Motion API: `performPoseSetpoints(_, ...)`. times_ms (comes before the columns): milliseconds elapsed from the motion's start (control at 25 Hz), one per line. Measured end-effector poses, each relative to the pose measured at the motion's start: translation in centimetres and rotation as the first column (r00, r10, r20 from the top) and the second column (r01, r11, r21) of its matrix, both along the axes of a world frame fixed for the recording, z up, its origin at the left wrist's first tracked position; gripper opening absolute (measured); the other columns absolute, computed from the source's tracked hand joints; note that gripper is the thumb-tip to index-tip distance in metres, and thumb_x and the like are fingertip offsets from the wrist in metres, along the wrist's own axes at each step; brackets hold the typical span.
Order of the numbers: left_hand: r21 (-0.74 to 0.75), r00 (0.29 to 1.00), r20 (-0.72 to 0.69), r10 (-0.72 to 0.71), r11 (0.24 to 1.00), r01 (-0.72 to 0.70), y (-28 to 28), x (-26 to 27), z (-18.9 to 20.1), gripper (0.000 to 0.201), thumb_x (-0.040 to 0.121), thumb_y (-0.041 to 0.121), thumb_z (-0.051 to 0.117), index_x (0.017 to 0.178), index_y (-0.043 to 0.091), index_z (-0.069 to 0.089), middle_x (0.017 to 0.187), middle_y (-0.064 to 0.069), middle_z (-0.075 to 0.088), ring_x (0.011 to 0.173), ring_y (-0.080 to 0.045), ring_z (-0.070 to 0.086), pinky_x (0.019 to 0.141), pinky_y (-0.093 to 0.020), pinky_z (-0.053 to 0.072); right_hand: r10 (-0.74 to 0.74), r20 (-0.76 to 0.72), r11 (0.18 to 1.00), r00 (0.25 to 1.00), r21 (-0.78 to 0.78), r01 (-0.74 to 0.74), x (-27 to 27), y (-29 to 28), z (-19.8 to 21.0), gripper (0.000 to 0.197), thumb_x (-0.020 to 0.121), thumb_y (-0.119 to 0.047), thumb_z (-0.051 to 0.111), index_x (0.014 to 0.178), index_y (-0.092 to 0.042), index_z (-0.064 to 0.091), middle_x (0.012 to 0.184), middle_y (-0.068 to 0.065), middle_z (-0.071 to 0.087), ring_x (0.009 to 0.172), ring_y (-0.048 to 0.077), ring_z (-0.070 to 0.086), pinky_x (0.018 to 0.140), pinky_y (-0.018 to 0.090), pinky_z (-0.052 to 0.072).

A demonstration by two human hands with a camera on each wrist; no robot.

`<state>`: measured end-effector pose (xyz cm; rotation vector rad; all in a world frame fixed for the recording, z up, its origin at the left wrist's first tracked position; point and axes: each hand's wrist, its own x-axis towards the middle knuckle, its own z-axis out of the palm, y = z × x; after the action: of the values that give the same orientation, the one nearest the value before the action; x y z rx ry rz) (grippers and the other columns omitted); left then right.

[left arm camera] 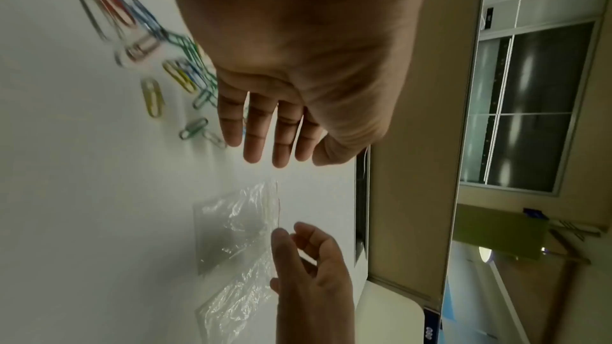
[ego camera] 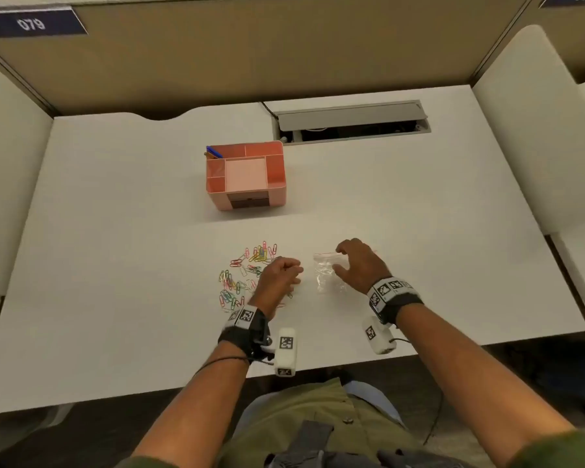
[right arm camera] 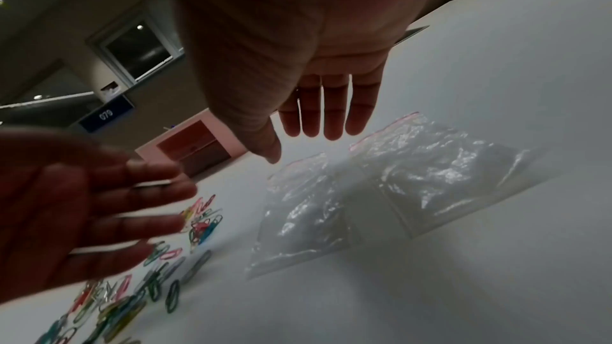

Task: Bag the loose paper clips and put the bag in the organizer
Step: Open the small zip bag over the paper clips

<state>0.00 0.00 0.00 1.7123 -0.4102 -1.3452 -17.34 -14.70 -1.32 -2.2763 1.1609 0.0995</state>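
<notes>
Head view: right hand [ego camera: 358, 265] hovered spread over the clear bag [ego camera: 328, 273] on the table [ego camera: 115, 265]; paper clips [ego camera: 244, 275] lay under the left hand [ego camera: 279, 278], organizer [ego camera: 247, 175] behind.
Left wrist: left hand's fingers [left arm camera: 255, 127] were straight, holding nothing.
Right wrist: better to pinch the pink-edged mouth first.

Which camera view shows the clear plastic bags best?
The right wrist view: two separate crinkled bags with pink zip strips, close up. The left wrist view shows the same two from the side; the head view shows them small, partly under the right hand.
</notes>
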Motion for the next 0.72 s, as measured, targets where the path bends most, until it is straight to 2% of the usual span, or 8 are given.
performPoseSetpoints(80,0.022,0.979,0.198,-0.058,0.998,0.055,-2.5,-0.6,-0.8,0.021,0.097,0.021,0.062,0.117,0.018,0.068,0.12,-0.003,0.071,0.107,-0.021,0.067,0.094,-0.038,0.054,0.019,-0.038,0.998,0.999,-0.057,-0.021,0.5,-0.4,-0.4,0.041,0.087,-0.037,0.066,0.123,-0.022,0.053,0.123,-0.001,0.054,0.115,0.02,0.052,0.085,0.039,0.052)
performPoseSetpoints(200,0.081,0.905,0.386,-0.179,0.984,0.16,-5.4,-2.0,-2.3,0.031,0.093,0.02,0.064,0.124,0.017,0.065,0.126,-0.001,0.067,0.111,-0.019,0.064,0.097,-0.034,0.052,0.078,-0.093,0.992,0.993,-0.089,-0.087,0.8,-0.7,-1.4,0.046,0.086,-0.035,0.067,0.127,-0.02,0.052,0.125,0.002,0.054,0.115,0.024,0.053,0.084,0.038,0.053)
performPoseSetpoints(320,0.162,0.785,0.526,-0.326,0.945,0.283,-7.1,-2.9,-4.2,0.043,0.09,0.021,0.065,0.132,0.019,0.06,0.134,-0.004,0.06,0.123,-0.023,0.056,0.105,-0.041,0.048,0.112,-0.156,0.983,0.981,-0.125,-0.132,0.6,-1.7,-2.3,0.046,0.086,-0.034,0.066,0.127,-0.018,0.052,0.124,0.003,0.055,0.111,0.025,0.054,0.081,0.039,0.053)
performPoseSetpoints(400,0.212,0.701,0.596,-0.391,0.919,0.332,-8.0,-3.2,-5.5,0.046,0.089,0.022,0.065,0.134,0.018,0.058,0.136,-0.006,0.056,0.126,-0.026,0.051,0.106,-0.043,0.046,0.101,-0.158,0.983,0.982,-0.137,-0.124,0.4,-2.3,-3.0,0.042,0.087,-0.033,0.065,0.125,-0.018,0.053,0.12,0.003,0.057,0.108,0.024,0.055,0.079,0.038,0.052)
performPoseSetpoints(480,0.245,0.65,0.629,-0.427,0.902,0.356,-8.5,-3.3,-6.2,0.041,0.09,0.023,0.065,0.13,0.017,0.06,0.131,-0.007,0.056,0.123,-0.028,0.051,0.101,-0.045,0.048,0.104,-0.135,0.982,0.985,-0.141,-0.123,0.2,-2.7,-3.5,0.037,0.088,-0.032,0.064,0.122,-0.02,0.054,0.117,0.001,0.057,0.105,0.024,0.055,0.078,0.038,0.05)
performPoseSetpoints(600,0.3,0.591,0.661,-0.463,0.885,0.357,-9.3,-3.4,-6.5,0.023,0.091,0.02,0.064,0.113,0.015,0.066,0.118,-0.008,0.057,0.112,-0.028,0.055,0.093,-0.045,0.052,0.122,-0.104,0.982,0.987,-0.132,-0.136,0.1,-3.1,-3.7,0.028,0.089,-0.027,0.063,0.115,-0.02,0.056,0.11,0.0,0.058,0.1,0.023,0.056,0.076,0.036,0.048)
performPoseSetpoints(720,0.313,0.595,0.662,-0.454,0.89,0.331,-9.7,-3.4,-6.3,0.008,0.092,0.016,0.061,0.092,0.015,0.069,0.103,-0.009,0.061,0.102,-0.03,0.059,0.086,-0.046,0.053,0.124,-0.062,0.981,0.99,-0.143,-0.132,0.4,-3.2,-3.6,0.01,0.092,-0.022,0.058,0.102,-0.021,0.058,0.099,-0.001,0.059,0.093,0.022,0.057,0.07,0.035,0.046)
